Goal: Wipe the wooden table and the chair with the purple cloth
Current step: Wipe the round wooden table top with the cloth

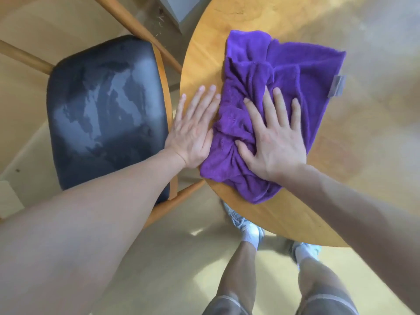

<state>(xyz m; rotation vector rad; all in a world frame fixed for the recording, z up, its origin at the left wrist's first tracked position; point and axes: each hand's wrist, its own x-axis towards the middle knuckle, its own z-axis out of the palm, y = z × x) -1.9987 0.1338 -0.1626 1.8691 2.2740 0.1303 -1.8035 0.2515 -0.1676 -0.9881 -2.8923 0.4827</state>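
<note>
The one head view looks steeply down from above the table (227,37), close over its near edge. The chair (106,110) lies left of the table, the person's legs (238,280) below it.

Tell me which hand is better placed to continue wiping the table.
Right: the right hand lies flat on the purple cloth, while the left hand rests beside it on the wooden table.

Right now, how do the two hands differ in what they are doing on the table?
The right hand lies flat on the purple cloth, fingers spread, pressing it down; the left hand rests beside the cloth, on bare wood of the table. The right hand sits further in on the tabletop, while the left hand is at its rim, next to the chair. Both are open, palm down.
</note>
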